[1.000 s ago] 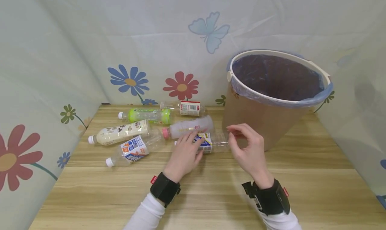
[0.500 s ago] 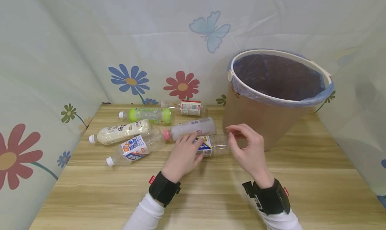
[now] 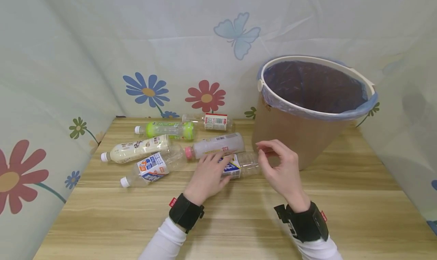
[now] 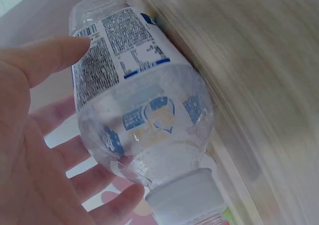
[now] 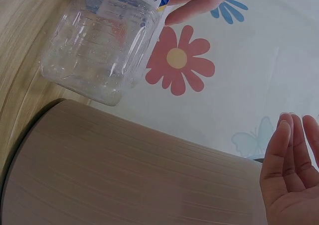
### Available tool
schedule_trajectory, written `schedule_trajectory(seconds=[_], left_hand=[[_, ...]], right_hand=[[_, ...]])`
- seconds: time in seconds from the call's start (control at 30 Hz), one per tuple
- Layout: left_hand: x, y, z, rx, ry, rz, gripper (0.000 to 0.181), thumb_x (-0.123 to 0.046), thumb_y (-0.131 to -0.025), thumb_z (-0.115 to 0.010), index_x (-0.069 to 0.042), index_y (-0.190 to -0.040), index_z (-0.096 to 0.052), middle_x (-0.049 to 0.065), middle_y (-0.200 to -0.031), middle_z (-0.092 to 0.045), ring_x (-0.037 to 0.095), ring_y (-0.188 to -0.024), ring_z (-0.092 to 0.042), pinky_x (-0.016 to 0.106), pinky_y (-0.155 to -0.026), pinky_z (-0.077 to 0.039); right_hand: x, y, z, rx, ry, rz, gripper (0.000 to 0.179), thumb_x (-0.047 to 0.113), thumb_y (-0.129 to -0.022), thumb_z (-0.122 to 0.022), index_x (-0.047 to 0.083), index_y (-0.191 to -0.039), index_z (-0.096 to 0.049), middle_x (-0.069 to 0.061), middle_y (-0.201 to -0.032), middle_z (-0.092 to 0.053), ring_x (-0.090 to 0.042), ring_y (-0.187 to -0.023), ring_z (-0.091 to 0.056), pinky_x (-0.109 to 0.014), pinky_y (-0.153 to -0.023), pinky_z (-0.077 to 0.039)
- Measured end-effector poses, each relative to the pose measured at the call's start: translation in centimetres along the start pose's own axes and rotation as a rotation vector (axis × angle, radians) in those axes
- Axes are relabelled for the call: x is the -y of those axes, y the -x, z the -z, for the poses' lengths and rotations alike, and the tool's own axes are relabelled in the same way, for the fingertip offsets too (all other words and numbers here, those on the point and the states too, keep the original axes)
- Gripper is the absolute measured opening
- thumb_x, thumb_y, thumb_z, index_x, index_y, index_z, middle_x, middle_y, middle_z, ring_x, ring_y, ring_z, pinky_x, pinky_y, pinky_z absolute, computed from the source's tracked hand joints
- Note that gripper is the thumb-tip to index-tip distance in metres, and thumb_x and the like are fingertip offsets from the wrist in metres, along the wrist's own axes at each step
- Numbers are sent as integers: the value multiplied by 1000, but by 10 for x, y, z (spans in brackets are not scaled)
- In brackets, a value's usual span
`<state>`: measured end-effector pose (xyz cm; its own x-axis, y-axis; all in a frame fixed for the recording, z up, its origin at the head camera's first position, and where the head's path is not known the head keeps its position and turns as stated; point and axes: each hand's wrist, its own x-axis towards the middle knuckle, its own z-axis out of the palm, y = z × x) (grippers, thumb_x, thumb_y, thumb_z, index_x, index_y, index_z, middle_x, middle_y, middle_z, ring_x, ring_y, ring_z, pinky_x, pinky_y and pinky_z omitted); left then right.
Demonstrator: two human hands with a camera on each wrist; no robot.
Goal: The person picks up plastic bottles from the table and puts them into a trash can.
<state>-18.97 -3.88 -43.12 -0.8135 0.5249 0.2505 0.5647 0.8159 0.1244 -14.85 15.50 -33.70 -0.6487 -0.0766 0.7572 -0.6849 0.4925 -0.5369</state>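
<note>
A clear plastic bottle (image 3: 248,163) with a blue, white and yellow label lies on its side in front of the bin. My left hand (image 3: 209,176) grips it from above. In the left wrist view its thumb is at the label and its fingers reach along the far side, near the white cap (image 4: 185,199). My right hand (image 3: 282,169) is raised beside the bottle's base, thumb tip near the bent fingertips, holding nothing. Seen from the right wrist, the ribbed clear base (image 5: 97,48) is apart from that hand.
A tall brown bin (image 3: 290,135) lined with a blue bag (image 3: 358,112) stands at the back right. Several bottles lie left and behind, including a pink-capped one (image 3: 218,144), a green-sleeved one (image 3: 168,130) and a cream one (image 3: 138,149). Floral cloth (image 3: 153,25) hangs around the wooden table (image 3: 239,222).
The bottle under my left hand has rolled slightly toward me, its label turning. The pink-capped bottle behind it has shifted a little right and turned. My right hand stays in place.
</note>
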Motion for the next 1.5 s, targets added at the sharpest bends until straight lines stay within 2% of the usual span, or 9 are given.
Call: schedule_trajectory(seconds=[0.23, 0.33, 0.7, 0.87, 1.0, 1.17, 1.23, 1.37, 1.5], left_hand=[[-2, 0, -1, 41, 5, -8, 65, -43, -84, -66, -19, -141, -44, 7, -128, -56, 29, -118, -51, 47, -99, -42], [-4, 0, -2, 52, 26, -7, 66, -42, -84, -67, -19, -141, -43, 6, -127, -56, 29, -116, -52, 47, -96, -45], [-1, 0, -4, 49, 114, -40, 70, -39, -83, -68, -16, -144, -40, 8, -126, -54, 27, -115, -51, 42, -96, -46], [8, 0, 7, -21, 180, -8, 70, -42, -85, -66, -19, -144, -38, 7, -132, -51, 24, -116, -51, 41, -93, -47], [18, 3, 19, -124, 265, 33, 71, -40, -83, -69, -21, -144, -38, 4, -130, -51, 18, -112, -51, 38, -90, -48], [25, 5, 30, -248, 406, 60, 73, -37, -83, -69, -23, -146, -36, 4, -127, -53, 15, -103, -53, 34, -77, -51], [26, 6, 33, -281, 468, 69, 74, -38, -84, -68, -24, -147, -33, 4, -128, -52, 14, -100, -53, 32, -74, -51], [20, 5, 37, -328, 609, 90, 74, -39, -86, -66, -25, -149, -29, 3, -133, -49, 14, -103, -52, 33, -77, -51], [7, 4, 42, -359, 824, 69, 73, -26, -88, -66, -22, -149, -25, 8, -133, -47, 20, -106, -53, 36, -80, -52]], right_hand=[[0, 0, 0, 4, -5, 2, 21, -17, -75, -58, -4, -90, -66, -15, -79, -65, -18, -71, -60, -41, -60, -53], [0, 0, 0, 2, -4, 4, 21, -17, -75, -59, -4, -90, -66, -13, -79, -65, -18, -71, -61, -41, -60, -53], [0, 0, -1, 6, -9, 2, 22, -17, -74, -59, -4, -91, -66, -10, -80, -65, -18, -70, -61, -41, -59, -53], [1, 1, -2, 8, -10, 12, 22, -17, -74, -59, -5, -91, -66, -10, -81, -64, -18, -71, -60, -42, -59, -53], [2, 1, -5, -6, -7, 16, 22, -16, -75, -58, -5, -92, -66, -10, -82, -63, -19, -71, -60, -40, -60, -53], [4, 2, -8, -29, -24, 2, 28, -18, -73, -57, -7, -98, -64, -13, -85, -62, -23, -75, -60, -38, -63, -53], [4, 3, -9, -33, -38, -15, 31, -19, -73, -58, -8, -101, -63, -16, -87, -61, -27, -78, -60, -39, -65, -53], [4, 5, -12, -21, -101, -76, 38, -20, -75, -58, -10, -111, -58, -20, -96, -59, -35, -86, -59, -36, -71, -54], [0, 8, -17, 16, -181, -149, 47, -18, -79, -57, -10, -124, -50, -21, -109, -56, -35, -95, -57, -30, -79, -54]])
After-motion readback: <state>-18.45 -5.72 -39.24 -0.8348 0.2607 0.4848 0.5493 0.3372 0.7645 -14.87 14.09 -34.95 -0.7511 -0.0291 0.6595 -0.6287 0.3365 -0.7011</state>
